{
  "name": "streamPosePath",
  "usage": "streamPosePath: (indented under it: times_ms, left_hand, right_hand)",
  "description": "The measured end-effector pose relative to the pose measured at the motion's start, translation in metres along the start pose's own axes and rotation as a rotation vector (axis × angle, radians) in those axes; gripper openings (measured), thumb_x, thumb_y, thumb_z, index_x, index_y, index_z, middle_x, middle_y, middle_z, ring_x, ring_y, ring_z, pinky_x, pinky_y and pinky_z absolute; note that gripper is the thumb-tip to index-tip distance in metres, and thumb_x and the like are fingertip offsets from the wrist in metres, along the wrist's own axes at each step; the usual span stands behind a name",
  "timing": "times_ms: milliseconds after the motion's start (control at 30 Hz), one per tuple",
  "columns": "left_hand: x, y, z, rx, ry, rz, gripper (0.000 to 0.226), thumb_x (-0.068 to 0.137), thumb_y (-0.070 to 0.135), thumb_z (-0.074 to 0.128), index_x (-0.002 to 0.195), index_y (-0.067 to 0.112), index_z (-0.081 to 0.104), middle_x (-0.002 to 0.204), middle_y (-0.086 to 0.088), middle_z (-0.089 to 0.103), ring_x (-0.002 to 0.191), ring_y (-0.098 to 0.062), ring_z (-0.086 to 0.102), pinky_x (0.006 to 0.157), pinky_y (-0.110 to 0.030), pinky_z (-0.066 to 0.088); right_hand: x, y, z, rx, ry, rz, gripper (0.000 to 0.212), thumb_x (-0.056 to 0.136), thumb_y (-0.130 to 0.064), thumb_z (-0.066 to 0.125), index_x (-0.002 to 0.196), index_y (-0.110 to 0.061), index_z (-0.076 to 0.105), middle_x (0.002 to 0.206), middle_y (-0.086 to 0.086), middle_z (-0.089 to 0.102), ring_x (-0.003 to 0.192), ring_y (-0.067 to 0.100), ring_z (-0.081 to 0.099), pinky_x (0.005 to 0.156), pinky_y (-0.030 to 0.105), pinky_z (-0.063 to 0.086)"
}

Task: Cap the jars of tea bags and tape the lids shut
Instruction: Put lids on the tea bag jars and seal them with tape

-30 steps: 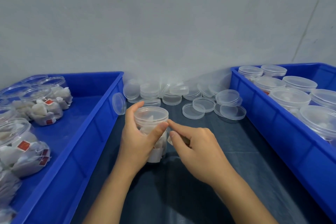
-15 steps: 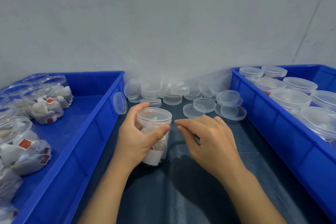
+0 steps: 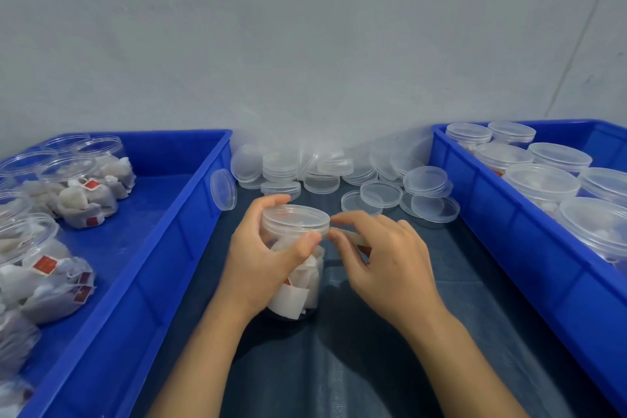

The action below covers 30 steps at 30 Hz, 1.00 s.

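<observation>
A clear plastic jar of white tea bags stands on the dark table cover in the middle, with a clear lid sitting on top. My left hand grips the jar from the left, thumb on its front just under the lid and fingers curled behind. My right hand is beside the lid's right edge. Its thumb and forefinger pinch a thin translucent strip, seemingly tape, whose end meets the lid's rim.
A blue bin on the left holds several open jars of tea bags. The blue bin on the right holds several capped jars. Loose clear lids are piled along the wall behind the jar.
My right hand has risen from the jar's side to the lid's right rim, pinching the strip. My left hand has kept its hold on the jar.
</observation>
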State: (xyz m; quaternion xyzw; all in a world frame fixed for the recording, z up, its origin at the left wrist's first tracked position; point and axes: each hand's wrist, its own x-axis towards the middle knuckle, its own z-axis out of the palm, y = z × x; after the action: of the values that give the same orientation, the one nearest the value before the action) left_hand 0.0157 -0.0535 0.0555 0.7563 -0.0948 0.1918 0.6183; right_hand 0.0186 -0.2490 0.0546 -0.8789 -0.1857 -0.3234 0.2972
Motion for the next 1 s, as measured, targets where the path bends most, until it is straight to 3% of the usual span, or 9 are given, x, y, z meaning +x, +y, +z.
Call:
streamPosePath:
  times_ms: [100, 233, 433, 600, 733, 900, 1000]
  left_hand:
    - [-0.001, -0.001, 0.0, -0.065, -0.034, -0.028, 0.073, 0.068, 0.056, 0.079, 0.133, 0.03, 0.058, 0.117, 0.018, 0.072, 0.108, -0.008, 0.072, 0.086, -0.021, 0.057]
    - [-0.001, -0.004, -0.003, -0.079, -0.076, -0.053, 0.076, 0.071, 0.056, 0.079, 0.138, 0.032, 0.052, 0.12, 0.019, 0.071, 0.111, -0.008, 0.072, 0.09, -0.025, 0.058]
    - [0.0, -0.006, -0.009, -0.1, -0.157, -0.106, 0.072, 0.077, 0.056, 0.079, 0.138, 0.031, 0.05, 0.125, 0.007, 0.073, 0.116, -0.017, 0.072, 0.095, -0.038, 0.059]
    - [-0.002, -0.005, -0.009, -0.125, -0.155, -0.101, 0.065, 0.084, 0.058, 0.072, 0.138, 0.028, 0.051, 0.127, 0.003, 0.071, 0.118, -0.02, 0.071, 0.096, -0.035, 0.057]
    - [-0.003, -0.004, -0.002, -0.038, -0.13, -0.097, 0.076, 0.072, 0.066, 0.077, 0.135, 0.035, 0.049, 0.125, 0.009, 0.07, 0.115, -0.012, 0.071, 0.098, -0.04, 0.059]
    - [-0.001, 0.003, 0.002, 0.132, -0.017, -0.024, 0.082, 0.064, 0.069, 0.078, 0.137, 0.039, 0.054, 0.136, 0.015, 0.056, 0.125, -0.003, 0.06, 0.104, -0.035, 0.055]
    - [-0.003, 0.005, 0.005, 0.147, 0.016, 0.041, 0.078, 0.071, 0.065, 0.074, 0.142, 0.042, 0.052, 0.135, 0.025, 0.061, 0.126, 0.004, 0.058, 0.101, -0.017, 0.05]
  right_hand:
    - [-0.001, -0.003, 0.0, 0.053, -0.062, 0.071, 0.025, 0.097, -0.052, 0.053, 0.117, -0.039, 0.061, 0.068, -0.017, 0.06, 0.067, 0.007, 0.053, 0.077, 0.035, 0.044]
    - [-0.002, -0.006, -0.001, 0.111, -0.123, 0.132, 0.026, 0.096, -0.058, 0.048, 0.11, -0.036, 0.052, 0.06, -0.016, 0.053, 0.064, 0.009, 0.053, 0.066, 0.026, 0.035]
    - [0.0, -0.002, -0.01, 0.216, -0.295, 0.23, 0.038, 0.095, -0.067, 0.043, 0.09, -0.029, 0.05, 0.066, -0.01, 0.059, 0.069, 0.015, 0.055, 0.065, 0.04, 0.044]
    - [0.001, 0.0, -0.013, 0.27, -0.364, 0.268, 0.041, 0.102, -0.044, 0.05, 0.076, -0.013, 0.045, 0.06, -0.003, 0.044, 0.065, 0.024, 0.043, 0.062, 0.042, 0.038]
    - [0.002, 0.0, -0.012, 0.277, -0.357, 0.262, 0.047, 0.105, -0.044, 0.05, 0.072, -0.011, 0.039, 0.059, -0.003, 0.04, 0.061, 0.019, 0.036, 0.059, 0.04, 0.035]
    - [0.002, 0.0, -0.012, 0.265, -0.341, 0.257, 0.047, 0.104, -0.045, 0.05, 0.073, -0.012, 0.041, 0.059, -0.003, 0.042, 0.059, 0.015, 0.036, 0.059, 0.039, 0.034]
    - [0.002, -0.001, -0.013, 0.259, -0.347, 0.255, 0.045, 0.103, -0.045, 0.05, 0.074, -0.011, 0.042, 0.061, 0.0, 0.043, 0.062, 0.021, 0.04, 0.06, 0.041, 0.036]
